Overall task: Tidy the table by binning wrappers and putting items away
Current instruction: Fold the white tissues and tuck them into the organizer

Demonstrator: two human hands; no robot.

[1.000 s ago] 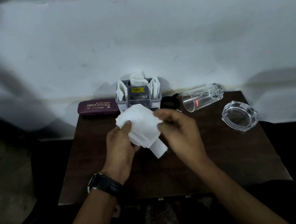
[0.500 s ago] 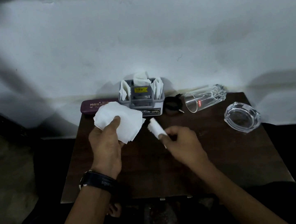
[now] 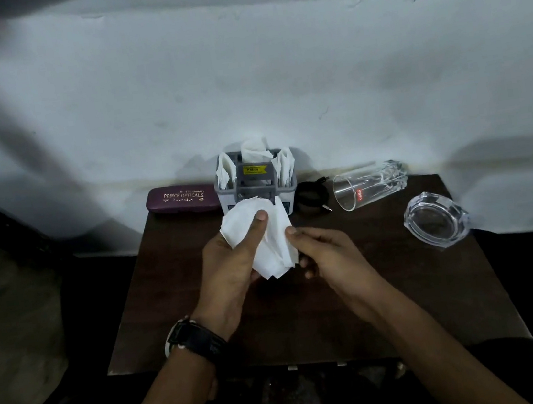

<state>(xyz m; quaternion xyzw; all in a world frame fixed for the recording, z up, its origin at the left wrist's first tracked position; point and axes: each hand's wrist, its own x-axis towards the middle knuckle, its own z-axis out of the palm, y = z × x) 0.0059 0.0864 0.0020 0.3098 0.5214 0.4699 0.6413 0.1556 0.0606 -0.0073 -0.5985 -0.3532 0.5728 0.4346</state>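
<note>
Here, a person is bunching white paper wrappers [image 3: 273, 248].
The left hand [image 3: 233, 269] is thumb-gripping them, long axis pointing away; the right hand [image 3: 328, 254] is pinching their right edge.

The right hand [image 3: 326, 251] has swung back to the left hand [image 3: 229, 267], both now gripping the white papers [image 3: 273, 248] together.

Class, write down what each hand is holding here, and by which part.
One bunch of white paper napkins: the left hand clamps its left side, thumb across the front; the right hand pinches its right edge.
</note>
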